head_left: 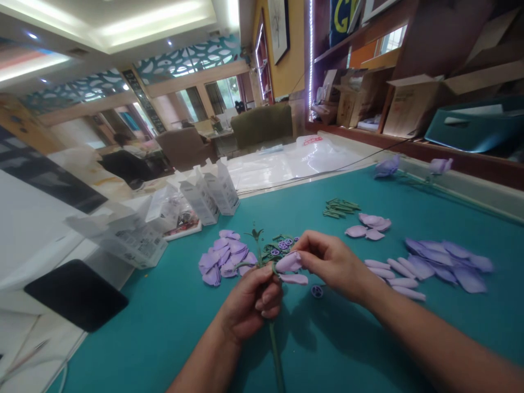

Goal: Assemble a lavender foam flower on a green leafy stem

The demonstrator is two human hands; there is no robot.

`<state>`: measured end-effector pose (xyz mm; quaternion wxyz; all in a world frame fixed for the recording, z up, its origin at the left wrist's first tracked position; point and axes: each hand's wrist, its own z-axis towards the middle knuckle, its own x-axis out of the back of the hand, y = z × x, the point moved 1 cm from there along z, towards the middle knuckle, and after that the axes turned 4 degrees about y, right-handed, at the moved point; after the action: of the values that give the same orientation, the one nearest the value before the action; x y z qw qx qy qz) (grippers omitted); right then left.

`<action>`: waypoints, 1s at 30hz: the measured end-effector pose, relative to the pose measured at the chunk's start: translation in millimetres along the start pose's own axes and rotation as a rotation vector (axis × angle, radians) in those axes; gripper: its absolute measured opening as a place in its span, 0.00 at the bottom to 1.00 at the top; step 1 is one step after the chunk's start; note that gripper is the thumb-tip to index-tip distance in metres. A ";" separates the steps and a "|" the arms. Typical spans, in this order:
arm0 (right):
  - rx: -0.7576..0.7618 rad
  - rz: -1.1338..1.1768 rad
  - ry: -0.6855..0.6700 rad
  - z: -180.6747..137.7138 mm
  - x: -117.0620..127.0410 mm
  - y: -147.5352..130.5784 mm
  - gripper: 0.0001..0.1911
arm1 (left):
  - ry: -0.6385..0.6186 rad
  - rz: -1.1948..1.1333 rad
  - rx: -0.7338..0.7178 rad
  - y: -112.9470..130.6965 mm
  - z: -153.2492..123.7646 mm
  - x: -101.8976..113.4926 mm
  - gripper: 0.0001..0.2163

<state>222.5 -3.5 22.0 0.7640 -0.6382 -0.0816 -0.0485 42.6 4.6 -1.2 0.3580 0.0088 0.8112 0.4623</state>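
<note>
My left hand (256, 297) is closed around the green stem (275, 349) of an artificial flower, whose lower end runs down toward the near edge. Small green leaves (256, 234) stand at the stem's top. On its right side sit two lilac buds, the upper bud (289, 262) above the lower bud (293, 279). With thumb and fingers my right hand (327, 259) pinches the tip of the upper bud. A small purple wheel-shaped piece (316, 291) lies beneath my right hand, and more purple and green pieces (282, 245) lie behind the hands.
Lilac petals (225, 254) are heaped left on the green mat (172, 322). Rightward lie rolled buds (395, 275), purple petals (450, 262), pale petals (370, 226) and green sticks (340, 207). White boxes (200, 194) and a black tablet-like slab (77, 296) are at the left.
</note>
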 end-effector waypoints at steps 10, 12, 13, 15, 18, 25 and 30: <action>0.232 -0.117 0.033 -15.7 4.4 -19.7 0.07 | -0.049 0.107 -0.093 11.7 -22.9 -17.6 0.13; 0.312 -0.154 0.059 -20.6 6.1 -25.0 0.07 | -0.061 0.155 -0.126 13.9 -29.3 -23.1 0.14; 0.347 -0.173 0.074 -22.6 6.8 -27.0 0.07 | -0.062 0.182 -0.145 14.6 -31.9 -25.2 0.15; 0.403 -0.202 0.101 -25.8 8.0 -29.4 0.06 | -0.056 0.236 -0.179 15.5 -35.7 -27.2 0.15; 0.453 -0.226 0.118 -28.3 8.7 -30.4 0.07 | -0.046 0.316 -0.190 15.4 -39.1 -24.7 0.16; 0.461 -0.245 0.133 -30.4 8.1 -28.5 0.08 | -0.050 0.436 -0.198 16.3 -42.9 -18.9 0.16; 0.399 -0.195 0.116 -33.0 8.9 -29.7 0.08 | -0.057 0.497 -0.229 18.4 -46.8 -23.2 0.17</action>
<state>228.1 -41.0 46.7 0.8703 -0.4595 -0.1069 -0.1415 26.5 -27.7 40.8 0.2548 0.1803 0.7162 0.6242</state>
